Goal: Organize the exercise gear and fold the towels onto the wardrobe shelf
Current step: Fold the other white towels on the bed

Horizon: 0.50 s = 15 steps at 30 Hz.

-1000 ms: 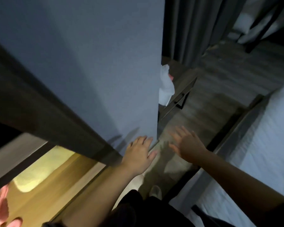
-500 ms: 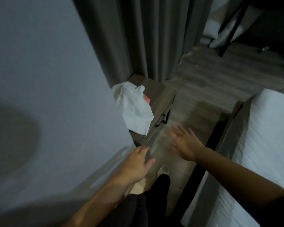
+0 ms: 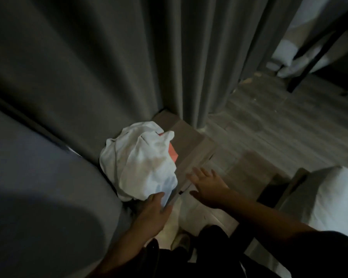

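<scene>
Far left, a grey panel [image 3: 38,187] fills the near field; it is probably the wardrobe side, though no shelf is visible. Behind it hangs a dark curtain [image 3: 189,57] reaching down to the floor [image 3: 269,127]. The white towel [image 3: 141,163] lies on a low counter [image 3: 189,137] set in the corner between panel and curtain. It is unfolded, bunched into a rounded heap with deep creases, and its near edge overhangs the counter's front. It looks soft and limp, with faint brownish shading across the middle, which may be staining or shadow. An orange item [image 3: 173,153] shows from under its right side; what it is cannot be determined. The left hand [image 3: 155,213] is extended with fingers loosely straight and thumb apart, fingertips at the towel's overhanging edge. It grips nothing, and contact cannot be confirmed. Judgement: it is placed to gather the towel from below. The right hand [image 3: 209,187] hovers just beside the counter's front edge, fingers spread, holding nothing, probably positioned to take the towel's other side. Far right, a bed [image 3: 333,197] with white linen stands well apart.
</scene>
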Available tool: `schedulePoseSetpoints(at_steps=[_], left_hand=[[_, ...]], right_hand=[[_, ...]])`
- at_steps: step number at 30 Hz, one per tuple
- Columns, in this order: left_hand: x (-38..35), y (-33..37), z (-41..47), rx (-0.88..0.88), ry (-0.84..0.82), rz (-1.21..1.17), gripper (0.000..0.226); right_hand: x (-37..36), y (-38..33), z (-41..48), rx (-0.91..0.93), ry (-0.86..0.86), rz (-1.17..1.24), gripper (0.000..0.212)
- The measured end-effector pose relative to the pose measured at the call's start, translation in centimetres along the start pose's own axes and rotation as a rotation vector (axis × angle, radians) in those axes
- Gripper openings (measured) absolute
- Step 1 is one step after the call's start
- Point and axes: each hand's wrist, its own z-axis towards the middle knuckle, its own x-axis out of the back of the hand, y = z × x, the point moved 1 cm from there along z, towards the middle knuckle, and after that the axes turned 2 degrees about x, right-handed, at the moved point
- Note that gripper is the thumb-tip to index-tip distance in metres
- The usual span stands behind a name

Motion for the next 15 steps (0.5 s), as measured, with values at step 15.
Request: schedulePoseSetpoints(at_steps=[15], left_hand=[[0.8, 4.7, 13.2, 0.481, 0.395, -0.186, 0.072]], right_hand=[[10.5, 4.9, 21.2, 0.69, -0.142, -0.468, 0.061]])
